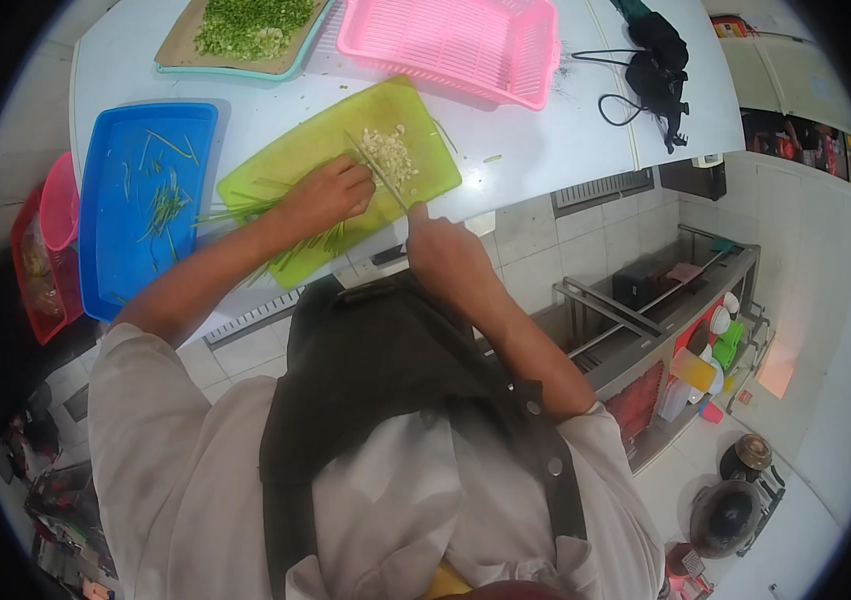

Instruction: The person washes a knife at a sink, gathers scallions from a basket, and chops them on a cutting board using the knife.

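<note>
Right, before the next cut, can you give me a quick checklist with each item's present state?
1. Right hand on the knife: ok, gripping the handle end.
2. Left hand on the green stalks: ok, fingers curled over them.
3. Safe gap between blade and left hand: cannot tell, they look very close.
4. Chopped pieces on the green cutting board: ok, heaped beyond the blade.
5. Blue tray emptied: not ok, stalks lie in it.

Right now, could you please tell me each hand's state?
Left hand: fingers curled closed over green stalks.
Right hand: closed, holding the knife.
</note>
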`<state>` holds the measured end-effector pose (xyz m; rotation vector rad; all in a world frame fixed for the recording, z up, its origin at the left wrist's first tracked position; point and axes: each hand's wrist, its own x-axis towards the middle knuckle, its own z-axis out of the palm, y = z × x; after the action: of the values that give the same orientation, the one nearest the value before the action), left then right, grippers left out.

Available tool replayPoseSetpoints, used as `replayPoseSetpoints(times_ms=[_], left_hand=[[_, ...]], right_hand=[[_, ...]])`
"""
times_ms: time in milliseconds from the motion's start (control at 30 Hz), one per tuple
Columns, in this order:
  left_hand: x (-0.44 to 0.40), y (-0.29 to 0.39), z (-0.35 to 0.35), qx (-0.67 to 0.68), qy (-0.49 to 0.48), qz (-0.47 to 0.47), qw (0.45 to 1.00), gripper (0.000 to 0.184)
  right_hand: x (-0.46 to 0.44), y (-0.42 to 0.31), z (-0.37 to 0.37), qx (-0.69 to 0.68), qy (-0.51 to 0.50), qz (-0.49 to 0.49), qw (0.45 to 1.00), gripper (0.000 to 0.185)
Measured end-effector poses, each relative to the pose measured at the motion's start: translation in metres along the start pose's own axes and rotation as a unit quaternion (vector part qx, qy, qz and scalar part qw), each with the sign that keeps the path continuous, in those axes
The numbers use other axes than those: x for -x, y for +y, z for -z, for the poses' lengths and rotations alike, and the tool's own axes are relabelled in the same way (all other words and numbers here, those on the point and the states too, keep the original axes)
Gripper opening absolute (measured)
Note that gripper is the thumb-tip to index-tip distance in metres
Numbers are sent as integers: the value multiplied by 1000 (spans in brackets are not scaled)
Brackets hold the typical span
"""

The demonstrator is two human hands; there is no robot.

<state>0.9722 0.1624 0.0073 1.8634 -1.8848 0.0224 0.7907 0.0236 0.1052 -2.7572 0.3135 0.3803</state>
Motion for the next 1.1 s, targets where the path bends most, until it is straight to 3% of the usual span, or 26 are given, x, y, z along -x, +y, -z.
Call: replayPoseSetpoints(times_ms=[200, 300, 700, 900, 1100], left_hand=[[2, 1, -1, 2, 31, 1, 1000, 10], [2, 0, -1, -1, 37, 7, 999, 11], [2, 0, 1, 41, 16, 19, 999, 12], [1, 1, 0, 34, 35, 17, 999, 11], [4, 4, -2, 36, 49, 17, 998, 12]], right_hand=[[-10, 12, -54, -22, -19, -42, 999, 22], [-26, 14, -71, -3, 23, -47, 999, 27], [1, -12, 10, 31, -3, 5, 1000, 10], [3, -1, -38, 10, -24, -70, 997, 15], [-28, 14, -70, -4, 52, -31, 998, 16]])
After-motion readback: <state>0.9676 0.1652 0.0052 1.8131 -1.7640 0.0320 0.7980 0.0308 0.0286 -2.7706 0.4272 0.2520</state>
